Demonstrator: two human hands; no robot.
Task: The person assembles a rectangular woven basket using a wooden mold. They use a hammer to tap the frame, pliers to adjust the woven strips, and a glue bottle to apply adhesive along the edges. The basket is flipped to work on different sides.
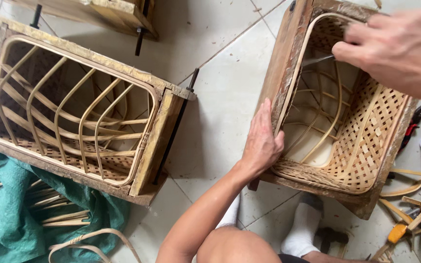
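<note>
A woven bamboo basket sits inside a wooden frame mould on the tiled floor at the right. My left hand grips the near left edge of that frame, thumb hooked over the basket rim. My right hand hovers over the top right of the basket, pinching a thin metal tool that points into the basket's inside. A second wooden frame at the left holds a basket with bent bamboo ribs.
Green cloth with loose bamboo strips lies at the lower left. Hand tools and bamboo strips lie at the lower right. My feet in white socks rest below the right basket. Another wooden piece lies at the top.
</note>
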